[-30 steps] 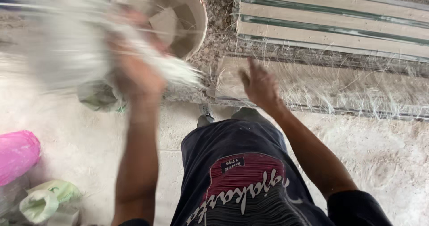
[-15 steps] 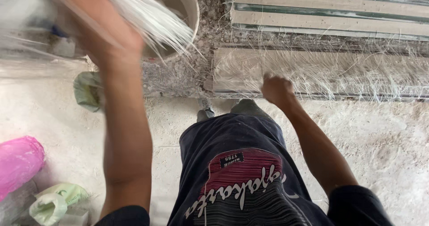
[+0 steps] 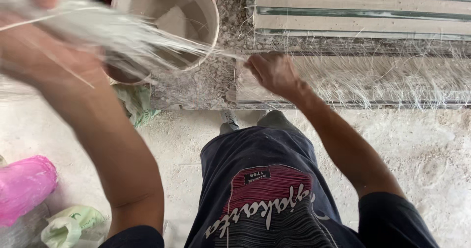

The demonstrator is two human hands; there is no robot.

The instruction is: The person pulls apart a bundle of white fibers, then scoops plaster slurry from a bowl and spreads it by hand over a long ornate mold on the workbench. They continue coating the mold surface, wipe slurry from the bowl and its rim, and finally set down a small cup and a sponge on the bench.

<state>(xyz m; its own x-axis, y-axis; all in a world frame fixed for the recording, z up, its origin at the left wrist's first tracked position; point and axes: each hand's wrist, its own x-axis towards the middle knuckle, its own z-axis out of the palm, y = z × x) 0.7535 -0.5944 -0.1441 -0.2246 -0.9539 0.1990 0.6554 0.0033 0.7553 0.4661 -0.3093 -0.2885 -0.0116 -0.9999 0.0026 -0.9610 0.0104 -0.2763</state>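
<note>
I see my left hand (image 3: 34, 57) raised, gripping a bundle of white fibres (image 3: 122, 32) before the bucket (image 3: 206, 12); my right hand (image 3: 272, 71) pinches fibres on the mould (image 3: 353, 76).

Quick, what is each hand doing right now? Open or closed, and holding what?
Left hand: closed on a bundle of white fibres, blurred.
Right hand: fingers curled, pinching fibre strands at the long mould.
</note>
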